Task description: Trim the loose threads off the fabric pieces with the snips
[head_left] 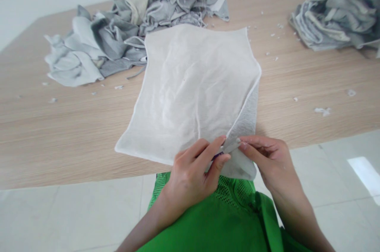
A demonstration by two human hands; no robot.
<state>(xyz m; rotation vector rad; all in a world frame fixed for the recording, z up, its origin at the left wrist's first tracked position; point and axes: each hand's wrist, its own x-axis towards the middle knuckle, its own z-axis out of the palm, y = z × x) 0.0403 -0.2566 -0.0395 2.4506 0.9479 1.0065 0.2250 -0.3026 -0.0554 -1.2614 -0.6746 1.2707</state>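
A white fabric piece [190, 85] lies over the table's front edge, its right side folded back to show a greyer underside. At its near right corner, my left hand [196, 168] is closed, with the cloth's edge at its fingertips. Between its thumb and fingers shows a small dark purple thing, too covered to make out. Just to the right, my right hand [267, 155] pinches the cloth's edge between thumb and forefinger. The two hands' fingertips are close together but apart.
On the wooden table [74, 133], a heap of crumpled grey and white cloths [118, 34] lies at the back left. Another grey cloth pile [338, 14] sits at the back right. White scraps [322, 111] are scattered about. Green clothing [213, 220] is below the table edge.
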